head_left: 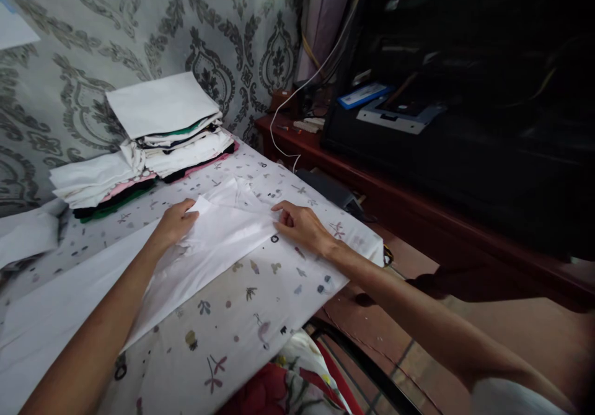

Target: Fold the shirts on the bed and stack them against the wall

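A white shirt (223, 226) lies spread lengthwise across the patterned tablecloth, its far end creased and slightly raised between my hands. My left hand (179, 220) pinches the cloth at the left of that end, thumb and fingers together. On the opposite side, my right hand (302, 226) has its thumb and index finger closed on the shirt's right edge, with the other fingers curled. The rest of the shirt runs toward the lower left, partly hidden under my left forearm.
Folded clothes (162, 105) form a tall stack by the wall, with a lower folded pile (97, 183) beside it. More white cloth (28, 235) lies at the left edge. A dark red cabinet (418, 210) and a white cable (274, 117) are right of the table (251, 316).
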The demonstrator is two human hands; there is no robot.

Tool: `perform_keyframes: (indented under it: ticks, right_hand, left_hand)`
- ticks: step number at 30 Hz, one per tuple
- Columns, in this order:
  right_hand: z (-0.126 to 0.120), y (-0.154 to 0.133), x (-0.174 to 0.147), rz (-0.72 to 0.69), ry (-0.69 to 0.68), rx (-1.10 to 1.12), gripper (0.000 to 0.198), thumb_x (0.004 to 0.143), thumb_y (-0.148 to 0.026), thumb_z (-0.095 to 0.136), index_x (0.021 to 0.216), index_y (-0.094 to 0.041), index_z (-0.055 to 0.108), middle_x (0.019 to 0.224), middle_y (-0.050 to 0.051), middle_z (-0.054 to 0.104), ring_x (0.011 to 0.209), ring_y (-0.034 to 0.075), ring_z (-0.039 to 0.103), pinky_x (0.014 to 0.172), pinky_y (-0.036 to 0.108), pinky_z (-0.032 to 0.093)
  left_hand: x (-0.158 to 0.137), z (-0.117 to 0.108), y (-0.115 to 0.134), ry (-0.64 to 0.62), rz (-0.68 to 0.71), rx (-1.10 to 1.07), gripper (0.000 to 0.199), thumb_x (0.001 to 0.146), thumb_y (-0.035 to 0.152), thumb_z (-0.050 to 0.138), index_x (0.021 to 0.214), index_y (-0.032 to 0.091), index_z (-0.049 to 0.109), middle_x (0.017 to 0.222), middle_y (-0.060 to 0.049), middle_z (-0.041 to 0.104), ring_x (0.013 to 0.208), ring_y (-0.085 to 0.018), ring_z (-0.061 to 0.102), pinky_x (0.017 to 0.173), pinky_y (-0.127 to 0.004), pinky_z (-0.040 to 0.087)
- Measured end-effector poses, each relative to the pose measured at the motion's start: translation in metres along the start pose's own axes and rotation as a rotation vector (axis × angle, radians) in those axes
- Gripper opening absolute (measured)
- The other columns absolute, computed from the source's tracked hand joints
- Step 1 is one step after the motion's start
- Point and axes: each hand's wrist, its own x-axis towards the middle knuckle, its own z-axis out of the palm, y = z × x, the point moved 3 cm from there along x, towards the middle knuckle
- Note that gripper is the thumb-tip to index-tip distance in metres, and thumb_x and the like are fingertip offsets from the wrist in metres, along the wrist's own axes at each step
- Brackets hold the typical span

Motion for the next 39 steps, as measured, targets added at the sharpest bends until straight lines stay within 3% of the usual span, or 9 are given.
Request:
perform_keyframes:
  ticks: [6,11,14,17,20,23,25,32,39]
  right_hand:
    - [0.003,0.005,-0.001,-0.029,0.029,-0.112,0.038,0.08,-0.015,0.059,0.117,-0.022,0.064,0.078,-0.001,0.066,0.065,0.014,0.057,0.067,0.028,0.043]
    - [0.004,0.002,-0.006,-0.115,0.043,-0.224,0.044,0.083,-0.014,0.055,0.126,-0.023,0.06,0.098,0.005,0.067,0.073,0.016,0.058,0.067,0.028,0.043]
    - [0.004,-0.009,-0.011,-0.294,0.069,-0.389,0.038,0.089,-0.01,0.046,0.121,-0.02,0.064,0.104,0.01,0.065,0.085,0.02,0.059,0.066,0.03,0.042]
    - [0.007,-0.017,-0.014,-0.481,0.061,-0.478,0.032,0.094,-0.008,0.04,0.104,-0.018,0.069,0.094,0.011,0.065,0.089,0.023,0.056,0.073,0.033,0.043]
    - [0.009,-0.018,-0.015,-0.56,-0.008,-0.457,0.027,0.094,-0.008,0.043,0.094,-0.019,0.068,0.094,0.01,0.066,0.088,0.023,0.055,0.08,0.035,0.043]
    - [0.007,-0.014,-0.014,-0.495,-0.029,-0.395,0.024,0.091,-0.008,0.046,0.088,-0.019,0.066,0.092,0.011,0.067,0.087,0.024,0.056,0.079,0.036,0.044]
    - [0.002,-0.01,-0.013,-0.418,-0.011,-0.324,0.023,0.087,-0.007,0.047,0.083,-0.019,0.065,0.089,0.01,0.068,0.085,0.023,0.058,0.079,0.035,0.045]
    - [-0.017,0.014,-0.007,-0.102,0.2,0.016,0.024,0.071,-0.008,0.043,0.064,-0.021,0.062,0.07,0.001,0.064,0.067,0.017,0.058,0.07,0.029,0.044]
    - [-0.018,0.015,-0.007,-0.057,0.221,0.077,0.022,0.074,-0.014,0.045,0.073,-0.021,0.066,0.076,0.002,0.066,0.069,0.017,0.059,0.074,0.033,0.046]
  left_hand:
    - [-0.011,0.002,0.017,0.036,-0.05,0.549,0.032,0.089,0.028,0.043,0.113,0.021,0.063,0.096,-0.013,0.072,0.088,-0.033,0.066,0.071,-0.037,0.047]
    - [-0.02,0.007,0.041,0.102,0.0,0.735,0.034,0.092,0.017,0.038,0.118,0.015,0.059,0.104,-0.02,0.068,0.096,-0.037,0.063,0.078,-0.048,0.049]
    - [-0.021,0.015,0.055,0.172,0.229,0.663,0.037,0.092,0.016,0.037,0.122,0.014,0.058,0.117,-0.02,0.062,0.111,-0.036,0.057,0.091,-0.051,0.046]
    - [-0.022,0.037,0.062,0.016,0.443,0.417,0.037,0.098,0.028,0.035,0.125,0.017,0.058,0.123,-0.015,0.062,0.114,-0.029,0.057,0.097,-0.044,0.047]
    - [-0.022,0.059,0.062,-0.117,0.511,0.267,0.046,0.102,0.04,0.029,0.138,0.021,0.05,0.146,-0.011,0.052,0.135,-0.024,0.047,0.112,-0.042,0.037]
    - [-0.02,0.071,0.058,-0.169,0.475,0.289,0.054,0.103,0.046,0.028,0.149,0.02,0.04,0.161,-0.01,0.033,0.15,-0.023,0.027,0.122,-0.047,0.019]
    - [-0.019,0.073,0.055,-0.188,0.456,0.303,0.057,0.102,0.048,0.028,0.151,0.02,0.037,0.163,-0.011,0.028,0.152,-0.023,0.021,0.123,-0.048,0.016]
    - [-0.02,0.072,0.055,-0.147,0.461,0.295,0.054,0.103,0.044,0.032,0.151,0.022,0.037,0.163,-0.011,0.029,0.152,-0.024,0.023,0.123,-0.05,0.017]
    - [-0.025,0.067,0.058,-0.03,0.479,0.265,0.047,0.102,0.039,0.034,0.143,0.018,0.045,0.157,-0.015,0.04,0.144,-0.026,0.038,0.119,-0.05,0.028]
